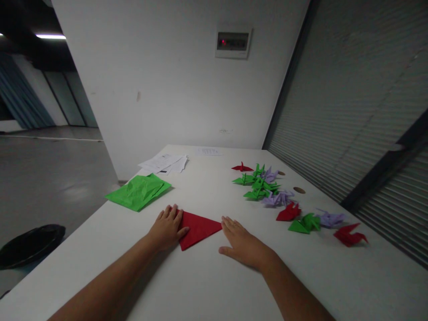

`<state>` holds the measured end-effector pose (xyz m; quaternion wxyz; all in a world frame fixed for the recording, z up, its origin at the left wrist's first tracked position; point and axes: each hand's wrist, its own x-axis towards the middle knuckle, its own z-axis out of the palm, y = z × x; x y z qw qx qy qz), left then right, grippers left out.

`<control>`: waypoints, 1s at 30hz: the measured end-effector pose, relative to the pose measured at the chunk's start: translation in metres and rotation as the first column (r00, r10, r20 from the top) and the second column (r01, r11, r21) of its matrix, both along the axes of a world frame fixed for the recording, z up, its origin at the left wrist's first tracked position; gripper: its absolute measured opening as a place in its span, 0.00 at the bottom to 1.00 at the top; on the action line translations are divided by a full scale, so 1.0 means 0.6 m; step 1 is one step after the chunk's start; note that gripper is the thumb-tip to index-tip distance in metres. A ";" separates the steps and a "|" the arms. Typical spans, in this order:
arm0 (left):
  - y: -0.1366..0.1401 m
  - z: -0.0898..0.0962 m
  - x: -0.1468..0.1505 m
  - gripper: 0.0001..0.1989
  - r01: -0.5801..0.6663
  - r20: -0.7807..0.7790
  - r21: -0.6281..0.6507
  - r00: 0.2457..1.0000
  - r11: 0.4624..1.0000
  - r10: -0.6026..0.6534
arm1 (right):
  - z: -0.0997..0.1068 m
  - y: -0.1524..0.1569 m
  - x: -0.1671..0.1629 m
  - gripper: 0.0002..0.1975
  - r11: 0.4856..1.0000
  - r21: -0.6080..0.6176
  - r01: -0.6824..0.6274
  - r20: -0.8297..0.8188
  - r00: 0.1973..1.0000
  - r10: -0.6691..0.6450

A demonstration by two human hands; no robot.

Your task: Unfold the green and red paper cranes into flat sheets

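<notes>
On the white desk (200, 285), the left hand (167, 228) lies on a folded red paper (199, 228), and the right hand (243, 243) is at its pointed tip. Green paper (138, 191) lies to the left; many paper cranes (260, 184) are at the right.

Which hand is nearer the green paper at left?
Left. Left hand: on the red paper, at the near right of the green paper. Right hand: farther right, by the red tip.

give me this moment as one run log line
left hand: on red paper | right hand: at its right tip | table: green paper at left, paper birds at right
</notes>
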<state>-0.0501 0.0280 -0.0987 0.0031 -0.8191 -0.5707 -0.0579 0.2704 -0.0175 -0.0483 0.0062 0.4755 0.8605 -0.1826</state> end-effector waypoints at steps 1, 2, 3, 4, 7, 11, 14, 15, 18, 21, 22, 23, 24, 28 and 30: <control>0.000 0.000 -0.001 0.38 -0.003 -0.003 -0.001 1.000 1.000 0.003 | 0.000 0.000 0.000 0.46 1.000 0.003 0.006 -0.005 1.000 -0.006; 0.000 -0.001 -0.001 0.38 -0.003 -0.001 0.000 1.000 1.000 0.003 | 0.000 0.000 0.001 0.46 1.000 0.009 0.014 -0.009 1.000 -0.014; 0.001 -0.002 -0.001 0.38 -0.001 0.004 0.003 1.000 1.000 0.001 | -0.002 0.000 0.002 0.47 1.000 0.017 0.026 -0.010 1.000 -0.026; 0.001 -0.003 -0.002 0.37 0.000 0.011 0.007 1.000 1.000 0.000 | -0.004 0.001 0.003 0.47 0.999 0.025 0.040 -0.005 0.999 -0.040; 0.004 -0.007 -0.002 0.37 0.003 0.022 0.014 1.000 1.000 -0.003 | -0.014 0.003 0.008 0.49 0.996 0.047 0.073 0.012 0.997 -0.073; 0.004 -0.007 -0.002 0.36 0.005 0.028 0.020 1.000 1.000 -0.006 | -0.021 0.004 0.012 0.49 0.994 0.065 0.086 0.009 0.996 -0.086; 0.003 -0.002 -0.002 0.36 0.016 0.044 0.021 0.999 1.000 -0.017 | -0.019 0.004 0.011 0.48 0.993 0.073 0.091 0.029 0.995 -0.093; 0.002 0.000 -0.003 0.37 0.018 0.045 0.015 0.999 1.000 -0.019 | -0.017 0.005 0.010 0.47 0.992 0.083 0.091 0.033 0.995 -0.094; 0.001 0.005 -0.004 0.38 0.036 0.040 -0.012 0.999 0.999 -0.035 | -0.011 0.008 0.008 0.45 0.988 0.142 0.066 -0.001 0.998 -0.067; -0.001 0.009 -0.004 0.38 0.107 0.065 -0.028 0.992 0.994 -0.105 | -0.004 0.008 0.002 0.45 0.985 0.171 0.008 -0.066 0.998 0.003; -0.003 0.011 -0.003 0.39 0.148 0.076 -0.034 0.986 0.988 -0.145 | -0.002 0.006 -0.002 0.44 0.985 0.171 -0.016 -0.089 0.996 0.031; -0.004 0.013 -0.001 0.39 0.194 0.084 -0.041 0.978 0.980 -0.191 | 0.000 0.004 -0.006 0.44 0.984 0.174 -0.041 -0.114 0.992 0.061; -0.006 0.015 0.002 0.40 0.242 0.088 -0.050 0.967 0.969 -0.237 | 0.002 0.001 -0.012 0.43 0.981 0.179 -0.068 -0.140 0.986 0.093; -0.014 0.022 0.012 0.40 0.348 0.082 -0.073 0.936 0.935 -0.342 | 0.010 -0.016 -0.039 0.42 0.960 0.222 -0.173 -0.191 0.957 0.217; -0.016 0.023 0.015 0.40 0.354 0.082 -0.082 0.934 0.932 -0.348 | 0.015 -0.024 -0.052 0.40 0.951 0.244 -0.191 -0.172 0.956 0.236</control>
